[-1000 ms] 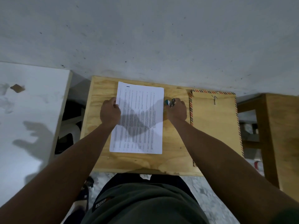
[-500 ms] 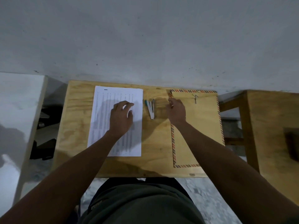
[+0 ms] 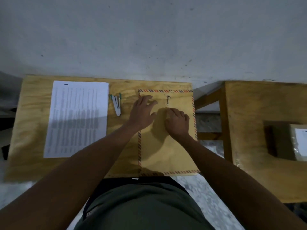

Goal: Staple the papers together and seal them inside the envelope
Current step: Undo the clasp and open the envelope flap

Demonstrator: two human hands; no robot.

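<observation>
Head view
Table: a small plywood table top (image 3: 33,130) stands against a grey wall (image 3: 149,39); a person sits at its near edge, dark green clothing at the bottom of the frame.
Papers: a white stack of printed sheets with rows of small text (image 3: 76,118) lies flat on the left part of the table, long side running away from the person, no hand on it.
Stapler: a small white stapler with teal-green ends (image 3: 116,104) lies on the bare wood between the papers and the envelope, just right of the stack's upper right corner, touching neither.
Envelope: a large brown paper envelope with a red-and-blue striped border (image 3: 167,153) lies flat on the right part of the table, its flap end toward the wall; a small metal string clasp (image 3: 168,100) sits near the top middle.
Left hand: the left hand (image 3: 143,112) rests on the envelope's upper left area, fingers straight and spread, palm down, holding nothing.
Right hand: the right hand (image 3: 177,122) is on the envelope just below the clasp, fingers curled down at the paper; whether they pinch the flap or only press it cannot be told.
Side furniture: a second wooden table (image 3: 249,130) stands to the right, apart from the first, with a clear plastic packet holding a white label (image 3: 299,141) on it.
</observation>
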